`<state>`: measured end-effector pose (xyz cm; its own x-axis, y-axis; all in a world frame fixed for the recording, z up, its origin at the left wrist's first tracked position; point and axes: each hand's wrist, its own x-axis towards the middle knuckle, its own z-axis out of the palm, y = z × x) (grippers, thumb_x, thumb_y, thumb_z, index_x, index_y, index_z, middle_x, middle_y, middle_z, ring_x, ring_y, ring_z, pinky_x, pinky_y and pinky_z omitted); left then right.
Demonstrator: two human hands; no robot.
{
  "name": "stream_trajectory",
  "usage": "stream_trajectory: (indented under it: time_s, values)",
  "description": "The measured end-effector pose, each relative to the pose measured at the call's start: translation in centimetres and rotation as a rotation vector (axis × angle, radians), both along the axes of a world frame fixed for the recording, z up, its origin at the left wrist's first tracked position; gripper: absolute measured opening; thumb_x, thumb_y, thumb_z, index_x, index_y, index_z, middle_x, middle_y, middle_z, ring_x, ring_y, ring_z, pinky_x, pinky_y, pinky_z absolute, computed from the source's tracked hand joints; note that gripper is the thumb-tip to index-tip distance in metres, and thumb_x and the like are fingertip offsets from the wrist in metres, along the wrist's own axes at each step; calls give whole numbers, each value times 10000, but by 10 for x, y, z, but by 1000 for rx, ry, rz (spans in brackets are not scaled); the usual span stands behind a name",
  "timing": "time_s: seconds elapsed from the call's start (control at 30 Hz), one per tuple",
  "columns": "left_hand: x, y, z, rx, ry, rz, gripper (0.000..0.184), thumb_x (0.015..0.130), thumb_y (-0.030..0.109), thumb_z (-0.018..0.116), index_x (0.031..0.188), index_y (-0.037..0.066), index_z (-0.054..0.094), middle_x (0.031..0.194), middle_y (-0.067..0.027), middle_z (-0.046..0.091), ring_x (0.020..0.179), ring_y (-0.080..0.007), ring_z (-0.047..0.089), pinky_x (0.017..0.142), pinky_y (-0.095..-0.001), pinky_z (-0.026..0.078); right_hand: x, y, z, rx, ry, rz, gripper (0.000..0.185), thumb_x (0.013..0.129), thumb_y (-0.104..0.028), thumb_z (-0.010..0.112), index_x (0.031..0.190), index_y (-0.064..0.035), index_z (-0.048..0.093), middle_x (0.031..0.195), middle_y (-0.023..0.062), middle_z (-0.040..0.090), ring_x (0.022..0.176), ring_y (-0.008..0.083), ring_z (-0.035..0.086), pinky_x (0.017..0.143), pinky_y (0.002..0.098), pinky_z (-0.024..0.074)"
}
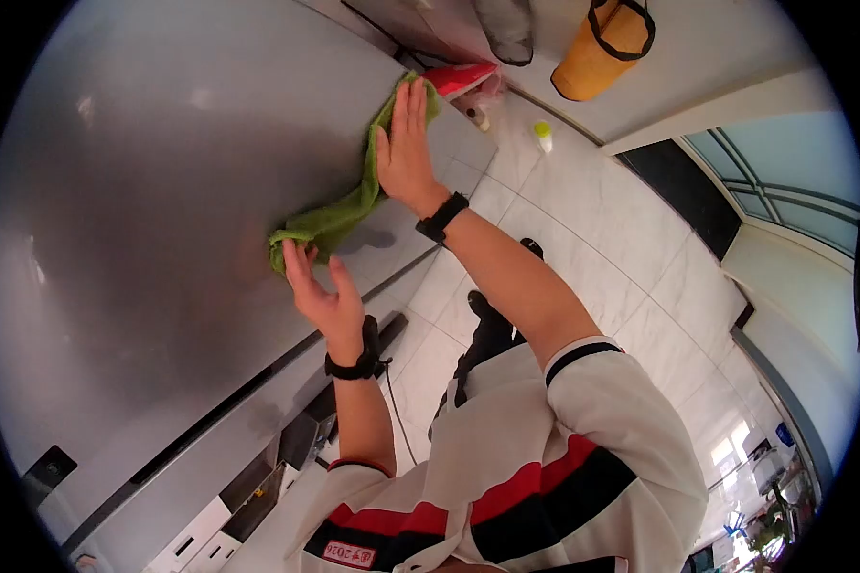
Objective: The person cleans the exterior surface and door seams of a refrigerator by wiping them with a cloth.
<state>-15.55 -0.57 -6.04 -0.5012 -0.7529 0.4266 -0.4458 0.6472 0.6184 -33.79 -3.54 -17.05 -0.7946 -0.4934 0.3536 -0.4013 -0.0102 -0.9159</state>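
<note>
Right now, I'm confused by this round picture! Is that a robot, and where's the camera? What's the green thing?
No robot here, just a person using two bare hands. There's only one picture, taken by a camera worn on the person's head, looking forward and down. That's why you see their striped shirt at the bottom.

The green thing is a cloth, bunched into a long strip against a big, shiny grey panel. The left hand touches its lower end with the fingers. The right hand lies flat over its upper part. Neither hand is curled into a fist.
</note>
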Motion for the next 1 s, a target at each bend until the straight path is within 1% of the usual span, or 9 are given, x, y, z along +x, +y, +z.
stream_trajectory:
  time_s: [0.27, 0.37, 0.57, 0.6, 0.73, 0.83, 0.87, 0.97, 1.0]
  values:
    - [-7, 10, 9, 16, -10, 2, 622, 919, 62, 560, 1469, 26, 271, 1402, -191, 420, 1209, -239, 467, 1010, -379, 380, 33, 18, -27, 83, -119, 65, 712, 959, -190, 450, 1462, 78, 22, 1516, 321, 11, 1402, 479, 68, 1151, 493, 119]
    - [4, 12, 15, -29, 25, 45, 638, 912, 44, 545, 1477, 34, 249, 1393, -185, 424, 1201, -239, 470, 1007, -376, 385, 40, 25, -5, 118, -35, 108, 725, 948, -210, 474, 1461, 79, 51, 1515, 322, 30, 1389, 500, 87, 1139, 529, 113]
    - [45, 13, 48, -166, 154, 158, 655, 894, -8, 511, 1479, 21, 220, 1403, -174, 409, 1192, -232, 473, 993, -355, 397, 76, 14, 69, -166, 155, 159, 740, 908, -243, 542, 1472, 14, 139, 1522, 293, 89, 1360, 559, 80, 1078, 660, 98]
    - [54, 12, 53, -212, 180, 171, 660, 891, -14, 509, 1480, 19, 214, 1406, -174, 407, 1189, -232, 474, 988, -349, 399, 84, 10, 83, -245, 161, 138, 703, 883, -239, 570, 1457, -17, 230, 1530, 250, 130, 1351, 554, 118, 1053, 690, 121]
    - [76, 11, 69, -263, 278, 233, 649, 911, -12, 495, 1482, 22, 189, 1406, -170, 403, 1163, -241, 478, 949, -335, 411, 89, 18, 106, -267, 176, 144, 580, 860, -226, 584, 1383, -48, 405, 1515, 190, 237, 1325, 515, 212, 1071, 633, 190]
    - [74, 14, 65, -264, 296, 331, 638, 902, 22, 529, 1456, -16, 216, 1409, -180, 406, 1167, -270, 484, 981, -366, 392, 79, 16, 81, -253, 116, 146, 550, 868, -207, 569, 1378, -61, 421, 1512, 188, 251, 1332, 502, 218, 1094, 572, 209]
    - [74, 11, 62, -283, 305, 312, 616, 905, 17, 541, 1445, 4, 246, 1376, -163, 423, 1138, -246, 489, 955, -346, 404, 77, 14, 69, -203, 130, 124, 583, 878, -187, 553, 1408, -29, 369, 1519, 218, 213, 1363, 485, 192, 1112, 532, 207]
    - [76, 1, 52, -320, 282, 299, 528, 902, 5, 585, 1380, 38, 361, 1269, -120, 482, 1046, -188, 507, 879, -301, 433, 76, 13, 38, -156, 45, 66, 655, 886, -162, 538, 1454, 1, 256, 1525, 259, 143, 1387, 485, 141, 1119, 538, 187]
    - [75, 2, 52, -320, 232, 330, 480, 894, 4, 603, 1335, 31, 416, 1228, -110, 507, 1012, -178, 516, 856, -296, 440, 75, 18, 29, -87, 39, 94, 721, 894, -143, 522, 1472, 39, 132, 1518, 306, 75, 1392, 496, 111, 1127, 534, 174]
